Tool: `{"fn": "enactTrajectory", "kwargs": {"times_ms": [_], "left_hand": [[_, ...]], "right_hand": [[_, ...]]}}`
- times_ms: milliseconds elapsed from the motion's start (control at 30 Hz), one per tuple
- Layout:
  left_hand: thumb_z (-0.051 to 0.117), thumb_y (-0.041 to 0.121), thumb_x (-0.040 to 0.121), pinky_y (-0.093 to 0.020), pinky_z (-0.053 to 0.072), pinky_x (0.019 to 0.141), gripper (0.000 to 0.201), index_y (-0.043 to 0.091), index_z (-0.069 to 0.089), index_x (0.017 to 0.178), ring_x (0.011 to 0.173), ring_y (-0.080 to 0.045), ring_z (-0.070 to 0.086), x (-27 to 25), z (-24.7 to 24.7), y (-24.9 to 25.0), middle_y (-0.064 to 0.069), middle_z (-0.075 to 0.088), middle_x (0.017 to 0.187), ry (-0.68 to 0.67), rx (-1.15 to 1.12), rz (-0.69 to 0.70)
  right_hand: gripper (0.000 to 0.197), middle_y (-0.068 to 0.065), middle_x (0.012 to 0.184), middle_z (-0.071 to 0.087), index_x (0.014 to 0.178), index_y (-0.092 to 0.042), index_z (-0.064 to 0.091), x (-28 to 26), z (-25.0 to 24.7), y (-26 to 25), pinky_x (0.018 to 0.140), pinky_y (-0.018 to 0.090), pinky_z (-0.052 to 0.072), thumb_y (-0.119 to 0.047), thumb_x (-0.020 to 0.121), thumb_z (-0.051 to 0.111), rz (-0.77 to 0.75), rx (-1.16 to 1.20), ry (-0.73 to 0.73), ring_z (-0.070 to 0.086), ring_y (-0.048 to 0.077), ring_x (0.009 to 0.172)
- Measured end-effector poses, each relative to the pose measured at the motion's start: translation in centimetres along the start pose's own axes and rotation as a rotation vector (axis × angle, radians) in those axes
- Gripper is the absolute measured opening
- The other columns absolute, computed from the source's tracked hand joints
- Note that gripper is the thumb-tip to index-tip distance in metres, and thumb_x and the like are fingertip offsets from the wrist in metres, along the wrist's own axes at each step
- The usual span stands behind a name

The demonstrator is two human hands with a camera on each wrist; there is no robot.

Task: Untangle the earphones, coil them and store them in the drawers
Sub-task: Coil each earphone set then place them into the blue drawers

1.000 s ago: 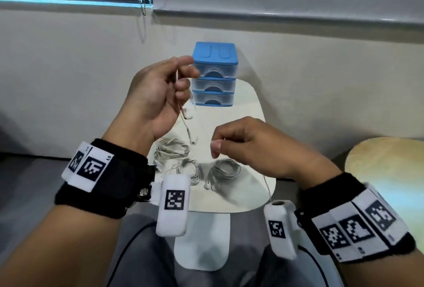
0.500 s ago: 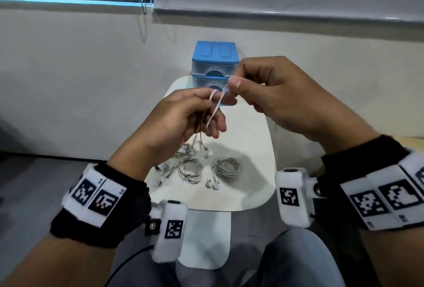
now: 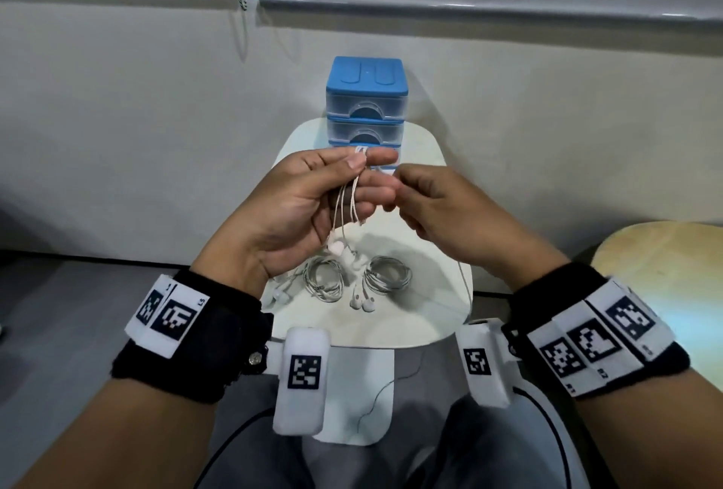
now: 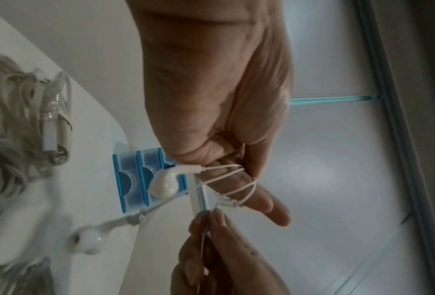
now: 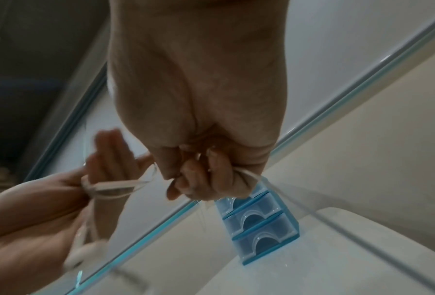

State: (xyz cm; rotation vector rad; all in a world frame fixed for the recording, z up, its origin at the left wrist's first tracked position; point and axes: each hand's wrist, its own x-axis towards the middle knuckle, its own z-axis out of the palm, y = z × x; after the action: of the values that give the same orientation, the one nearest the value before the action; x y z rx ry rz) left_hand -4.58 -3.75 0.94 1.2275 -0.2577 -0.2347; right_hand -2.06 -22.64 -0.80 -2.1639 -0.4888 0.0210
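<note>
my left hand (image 3: 313, 211) is palm-up in front of me with its fingers (image 4: 259, 199) stretched out, and the white earphone cable (image 4: 232, 180) is looped across them in several turns. my thumb presses the loops against my index finger near the top, so this hand holds the growing coil. both earbuds (image 4: 164, 185) dangle below the palm, just above the tabletop (image 3: 426, 316).

my right hand (image 3: 450, 214) is just beside the left, fingers curled, pinching the free run of the same cable between thumb and fingertips. from the pinch the cable goes to the wrapped fingers on one side, and on the other it trails down past the tabletop edge.

so i judge this to be the coiling step for this set: untangling looks done, and winding is partly done, with a length of cable left to take up.

beyond my hands, on the tabletop, lie two neat coiled earphones (image 3: 387, 275) side by side, and a looser bundle (image 4: 30, 111) at the left. none of these is stored yet. at the far edge stands the blue drawer unit (image 3: 365, 105), with the two drawers i can see pushed in; my hands cover the lowest.

the next move, i think, calls for carrying the pinched cable round my left fingers again with light, even tension, so the turns stay flat and do not slip off the fingertips.
</note>
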Motion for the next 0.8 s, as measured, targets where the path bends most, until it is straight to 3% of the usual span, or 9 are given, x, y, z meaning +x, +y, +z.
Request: {"fn": "enactTrajectory", "kwargs": {"times_ms": [100,200,333,467,533,600,633,700,800], "left_hand": [[0.049,0.008,0.103,-0.017,0.059,0.068,0.026,-0.001,0.063,0.122,0.084,-0.01,0.077,0.4,0.2,-0.3,-0.012,0.079,0.098,0.069,-0.094,0.037],[0.048,0.003,0.105,-0.02,0.059,0.073,0.025,-0.003,0.058,0.126,0.094,-0.016,0.077,1.2,0.5,-1.2,-0.017,0.077,0.104,0.172,-0.083,0.12],[0.046,0.003,0.107,-0.026,0.06,0.08,0.025,0.005,0.057,0.129,0.095,-0.021,0.077,2.0,0.6,-1.9,-0.016,0.077,0.103,0.258,0.173,0.251],[0.044,0.003,0.108,-0.03,0.06,0.081,0.031,0.008,0.056,0.136,0.082,-0.016,0.075,1.8,0.4,-1.7,-0.009,0.076,0.095,0.218,0.401,0.275],[0.043,0.014,0.11,-0.035,0.054,0.071,0.026,0.013,0.068,0.117,0.065,-0.018,0.065,1.4,0.4,-1.5,-0.004,0.073,0.078,0.183,0.492,0.267],[0.039,0.032,0.108,-0.033,0.038,0.057,0.042,0.008,0.07,0.094,0.054,-0.02,0.047,1.2,0.4,-1.5,-0.005,0.061,0.064,0.166,0.492,0.26],[0.038,0.037,0.106,-0.033,0.03,0.055,0.049,0.001,0.068,0.09,0.052,-0.019,0.041,1.2,0.4,-1.5,-0.005,0.055,0.06,0.16,0.484,0.256],[0.039,0.03,0.105,-0.033,0.022,0.055,0.048,-0.007,0.064,0.088,0.05,-0.012,0.037,1.1,0.6,-1.4,0.002,0.048,0.054,0.088,0.437,0.258],[0.038,0.016,0.107,-0.028,0.02,0.054,0.046,-0.026,0.054,0.105,0.047,-0.008,0.032,1.1,0.9,-1.0,0.01,0.047,0.052,-0.025,0.347,0.239]], "right_hand": [[0.032,-0.011,0.055,0.051,0.078,-0.02,0.064,-0.7,0.7,-0.7,0.06,0.03,0.036,-0.032,0.104,0.05,0.019,-0.027,-0.089,0.044,0.009,0.053],[0.032,-0.009,0.057,0.054,0.075,-0.021,0.063,-1.2,0.7,-2.1,0.059,0.03,0.04,-0.029,0.103,0.051,-0.001,-0.175,-0.155,0.049,0.01,0.055],[0.024,-0.007,0.053,0.057,0.074,-0.01,0.066,-1.6,0.0,-3.7,0.058,0.029,0.044,-0.017,0.097,0.059,-0.017,-0.18,-0.278,0.051,0.006,0.048],[0.017,0.005,0.05,0.056,0.079,0.004,0.064,-1.7,-2.1,-4.9,0.05,0.029,0.045,-0.006,0.092,0.06,-0.051,-0.025,-0.402,0.052,0.019,0.045],[0.017,0.004,0.049,0.053,0.077,0.005,0.062,-1.3,-3.3,-5.5,0.045,0.025,0.04,-0.004,0.092,0.058,-0.109,0.088,-0.306,0.045,0.018,0.045],[0.021,0.003,0.051,0.049,0.075,0.002,0.06,-0.7,-4.0,-5.5,0.044,0.023,0.032,-0.001,0.095,0.054,-0.143,0.19,-0.154,0.037,0.015,0.046],[0.023,0.003,0.053,0.049,0.075,0.0,0.059,-0.4,-4.0,-5.3,0.045,0.022,0.029,-0.001,0.097,0.052,-0.143,0.249,-0.081,0.035,0.012,0.047],[0.022,-0.003,0.053,0.049,0.081,-0.003,0.057,0.3,-3.5,-4.4,0.044,0.02,0.025,-0.003,0.101,0.049,-0.119,0.345,0.037,0.031,0.009,0.046],[0.024,0.0,0.056,0.042,0.079,-0.011,0.054,0.9,-2.5,-2.5,0.042,0.018,0.024,-0.009,0.103,0.05,-0.018,0.374,0.144,0.028,0.008,0.045]]}}
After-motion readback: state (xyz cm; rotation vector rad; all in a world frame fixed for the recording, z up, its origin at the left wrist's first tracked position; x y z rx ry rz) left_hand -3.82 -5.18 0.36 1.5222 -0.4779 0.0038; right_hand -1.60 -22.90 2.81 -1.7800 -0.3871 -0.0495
